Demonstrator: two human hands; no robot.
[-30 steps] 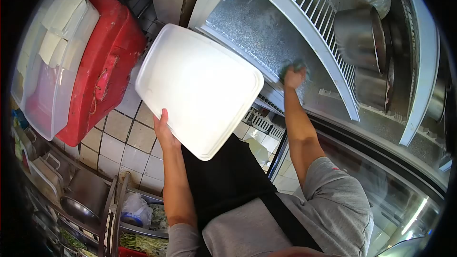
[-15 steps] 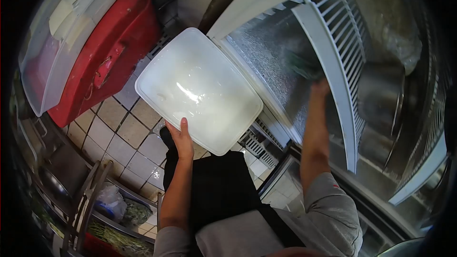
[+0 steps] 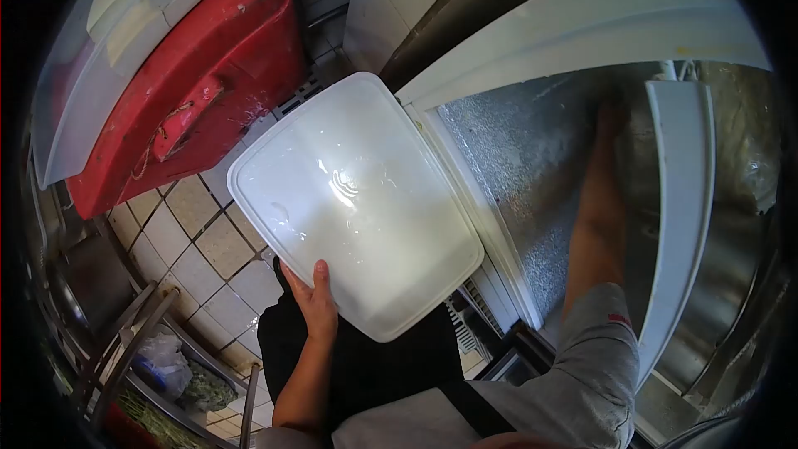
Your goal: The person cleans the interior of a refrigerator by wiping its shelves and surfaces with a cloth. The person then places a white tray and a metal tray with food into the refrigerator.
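My left hand (image 3: pixel 314 301) grips the near left edge of a white plastic lid or tray (image 3: pixel 357 208), thumb on top, the other fingers underneath. Its surface looks wet, with drops and a shiny patch. My right arm reaches deep into a refrigerator over its metal floor (image 3: pixel 515 175). In the shadow at the back, my right hand (image 3: pixel 613 112) is dark and blurred, and what its fingers hold cannot be made out. A white shelf edge (image 3: pixel 683 199) stands just right of the arm.
A red tub (image 3: pixel 208 75) with a clear plastic container (image 3: pixel 125 58) against it is at the left. The white refrigerator frame (image 3: pixel 582 25) arches over the opening. Tiled floor (image 3: pixel 195 204) lies below. A metal rack with a plastic bag (image 3: pixel 165 362) and greens is at lower left.
My right hand has moved deeper into the refrigerator; the green cloth-like thing at it earlier no longer shows. The view has shifted closer to the opening. My left hand still holds the white lid or tray.
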